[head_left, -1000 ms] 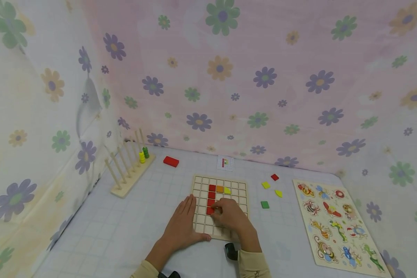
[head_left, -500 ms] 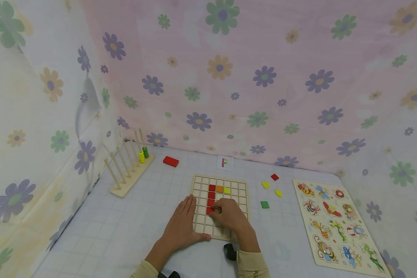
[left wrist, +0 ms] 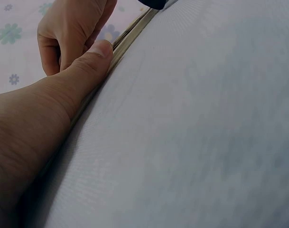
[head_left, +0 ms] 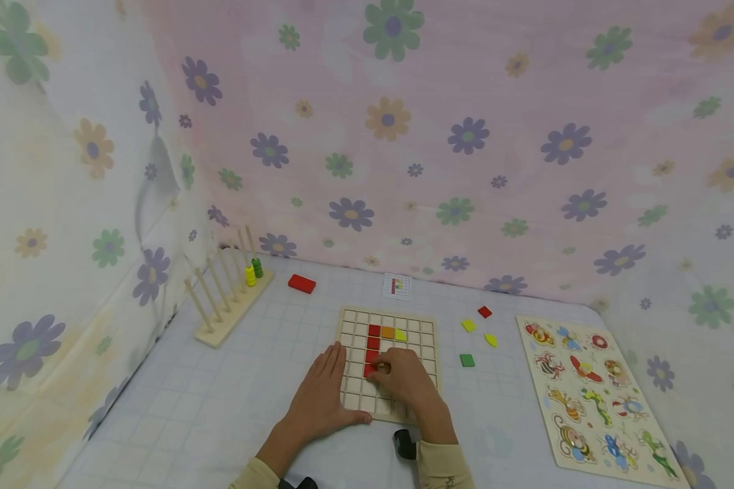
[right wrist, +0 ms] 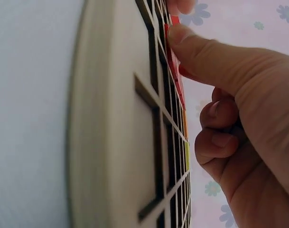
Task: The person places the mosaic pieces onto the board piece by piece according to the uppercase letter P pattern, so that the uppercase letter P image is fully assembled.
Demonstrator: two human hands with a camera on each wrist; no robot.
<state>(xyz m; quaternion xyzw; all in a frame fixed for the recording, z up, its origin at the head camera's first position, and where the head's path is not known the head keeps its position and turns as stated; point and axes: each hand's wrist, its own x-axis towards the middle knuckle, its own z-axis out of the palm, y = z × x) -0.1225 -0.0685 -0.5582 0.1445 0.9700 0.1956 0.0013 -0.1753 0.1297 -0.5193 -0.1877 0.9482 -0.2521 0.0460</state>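
Observation:
A wooden grid board [head_left: 425,327] lies in the middle of the table. Several red tiles [head_left: 373,343] form a column in it, with an orange tile [head_left: 388,333] and a yellow piece [head_left: 400,335] beside the top one. My right hand [head_left: 406,377] reaches over the board, thumb and forefinger at the lowest red tile [head_left: 368,371]. In the right wrist view, the thumb [right wrist: 182,40] bears on red tile [right wrist: 172,59] while the other fingers curl under. Fingers straight, my left hand [head_left: 321,390] lies along the board's left side, its thumb [left wrist: 94,59] at the front edge.
Right of the board lie a red tile [head_left: 484,312], yellow pieces [head_left: 468,325] and a green tile [head_left: 467,360]. An insect puzzle board [head_left: 541,377] is farther right. A pattern card [head_left: 397,286], a red block [head_left: 302,284] and a peg stand [head_left: 238,312] with beads stand behind and left.
The right thumb and forefinger have shifted very slightly left over the lowest red tile. The left hand, board and loose pieces keep their places.

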